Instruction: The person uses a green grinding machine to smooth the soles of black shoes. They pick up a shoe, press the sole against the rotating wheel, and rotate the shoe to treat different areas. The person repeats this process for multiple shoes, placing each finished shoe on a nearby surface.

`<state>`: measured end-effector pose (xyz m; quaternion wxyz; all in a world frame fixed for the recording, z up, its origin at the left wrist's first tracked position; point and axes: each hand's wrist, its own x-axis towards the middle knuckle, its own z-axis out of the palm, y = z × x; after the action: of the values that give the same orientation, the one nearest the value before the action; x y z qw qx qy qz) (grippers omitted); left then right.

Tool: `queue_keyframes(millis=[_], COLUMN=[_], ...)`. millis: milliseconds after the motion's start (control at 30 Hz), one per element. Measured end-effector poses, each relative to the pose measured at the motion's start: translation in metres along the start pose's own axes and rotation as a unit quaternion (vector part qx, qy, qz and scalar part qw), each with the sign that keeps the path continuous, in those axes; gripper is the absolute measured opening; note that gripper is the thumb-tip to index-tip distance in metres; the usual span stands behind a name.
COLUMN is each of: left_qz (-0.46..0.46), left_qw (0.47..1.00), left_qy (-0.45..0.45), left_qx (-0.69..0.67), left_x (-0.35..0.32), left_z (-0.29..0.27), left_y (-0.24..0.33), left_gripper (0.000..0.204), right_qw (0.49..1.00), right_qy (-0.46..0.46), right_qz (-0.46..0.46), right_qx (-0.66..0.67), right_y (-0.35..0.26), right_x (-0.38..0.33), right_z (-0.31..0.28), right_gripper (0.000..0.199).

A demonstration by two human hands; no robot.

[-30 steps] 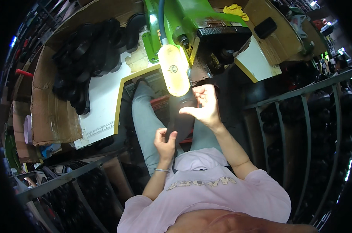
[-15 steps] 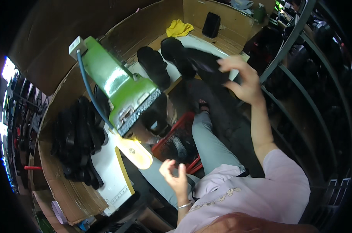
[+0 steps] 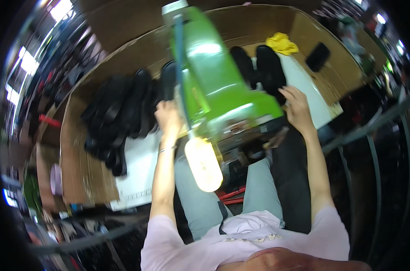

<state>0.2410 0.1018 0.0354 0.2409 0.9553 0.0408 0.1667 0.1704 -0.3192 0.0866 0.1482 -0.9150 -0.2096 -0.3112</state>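
My left hand reaches in left of a green machine head, at the near end of a black shoe-shaped piece. Its fingertips are blurred and curled, so I cannot tell whether they grip it. On the machine's right, my right hand is open, fingers curved and slightly apart, beside the near end of another black shoe-shaped piece. A similar piece lies left of that one, partly hidden by the machine. A bright oval lamp hangs at the machine's near left.
Black shoe-like pieces are heaped at the left on a white tabletop. Cardboard walls surround the table. A yellow cloth and a dark flat object lie at the back right. Metal rails stand at the right.
My view has swung, so the machine appears further right and more upright. My left hand has gone from my lap to the table; my right hand has come down beside the black pieces.
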Motion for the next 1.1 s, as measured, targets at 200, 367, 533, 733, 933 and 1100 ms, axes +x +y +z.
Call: queue_keyframes(millis=[200,367,533,733,933,1100], left_qz=[0.114,0.128,0.034,0.122,0.242,0.04], left_qw=[0.993,0.982,0.994,0.992,0.955,0.882], left_qy=[-0.014,0.125,0.021,0.012,0.123,0.127], left_qx=[0.024,0.063,0.105,-0.004,-0.122,-0.451], left_x=[-0.036,0.0,-0.007,-0.121,-0.223,-0.276], left_z=[0.031,0.052,0.035,-0.005,-0.084,-0.127], left_y=[0.005,-0.029,-0.001,-0.026,0.005,0.069], left_gripper=[0.051,0.051,0.037,0.028,0.034,0.041], right_qw=[0.99,0.963,0.936,0.877,0.748,0.603], right_qy=[-0.011,-0.093,-0.105,-0.137,-0.155,-0.167], right_qz=[0.107,0.142,0.184,0.256,0.329,0.288], right_qx=[0.096,0.207,0.282,0.382,0.555,0.725], right_y=[-0.05,-0.097,-0.139,-0.162,-0.173,-0.185], right_x=[-0.087,-0.13,-0.161,-0.201,-0.202,-0.18], right_z=[0.011,0.043,0.054,0.07,0.078,0.054], right_gripper=[0.039,0.042,0.045,0.042,0.044,0.137])
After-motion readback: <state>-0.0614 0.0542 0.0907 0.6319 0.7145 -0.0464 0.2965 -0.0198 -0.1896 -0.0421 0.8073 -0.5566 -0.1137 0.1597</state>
